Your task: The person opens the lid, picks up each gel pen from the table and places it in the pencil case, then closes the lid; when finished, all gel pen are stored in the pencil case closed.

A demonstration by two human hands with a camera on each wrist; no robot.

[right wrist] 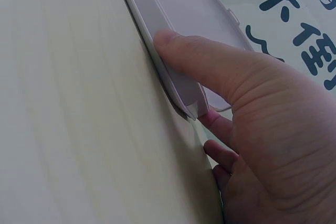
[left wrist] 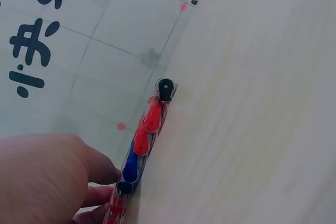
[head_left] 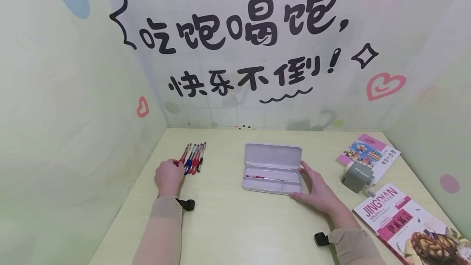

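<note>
A pale lilac pencil case (head_left: 273, 155) lies on the table with its lid up, a red pen (head_left: 254, 176) in its back compartment. My right hand (head_left: 317, 189) grips the case's right end, with the thumb (right wrist: 168, 38) on the front rim and the other fingers round the end and back. To the left, several gel pens (head_left: 194, 162) with red, blue and black caps lie side by side in a row. My left hand (head_left: 169, 178) is at the row's left end, thumb and fingertips pinching the outermost red pen (left wrist: 116, 205), partly hidden by the hand.
On the right stands a grey pencil sharpener (head_left: 357, 176) with a crank, overlapping a pink-edged booklet (head_left: 368, 152). In front of it lies a larger book (head_left: 416, 224) near the right forearm. A printed cloth wall (head_left: 235, 117) borders the table's back edge.
</note>
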